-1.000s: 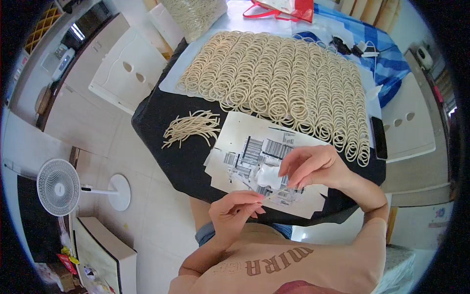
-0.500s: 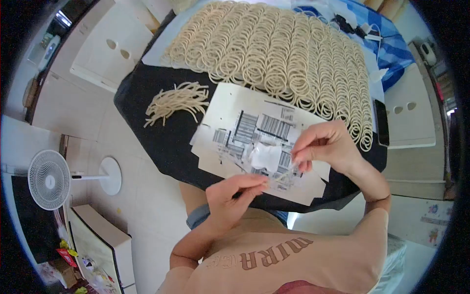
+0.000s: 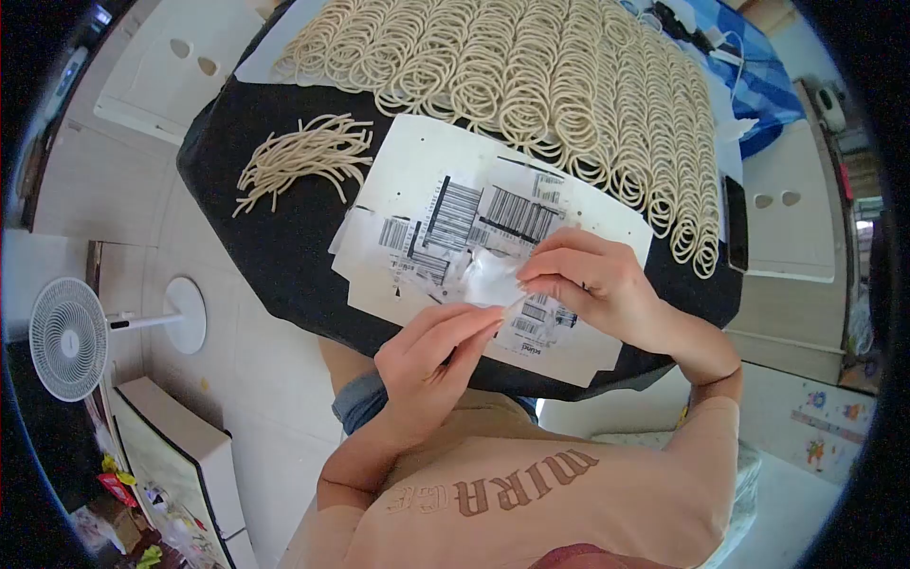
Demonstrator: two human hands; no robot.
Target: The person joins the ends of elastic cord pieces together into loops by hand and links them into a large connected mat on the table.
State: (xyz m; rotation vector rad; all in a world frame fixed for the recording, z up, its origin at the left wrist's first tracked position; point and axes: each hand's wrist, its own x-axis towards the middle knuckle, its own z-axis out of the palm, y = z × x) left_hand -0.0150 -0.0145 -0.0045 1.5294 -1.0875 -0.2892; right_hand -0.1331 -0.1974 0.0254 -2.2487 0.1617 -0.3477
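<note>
Over a cream cardboard sheet with barcode labels, my left hand and my right hand work close together. Both have thumb and fingers pinched shut on a thin pale strip, one hand at each side. It is too small and blurred to tell what it is made of. Just beyond the fingertips lies a shiny white patch, like paper or film, on the cardboard. Left of the sheet, a loose pile of short beige cords rests on the black cloth.
Many beige cord rings lie in overlapping rows across the table's far side. A phone sits at the right edge. Blue checked cloth and a white power adapter are behind. A fan stands at left on the floor.
My hands have come closer together, shortening the visible gap along the strip. The whole view has shifted, so the table appears higher and further left.
</note>
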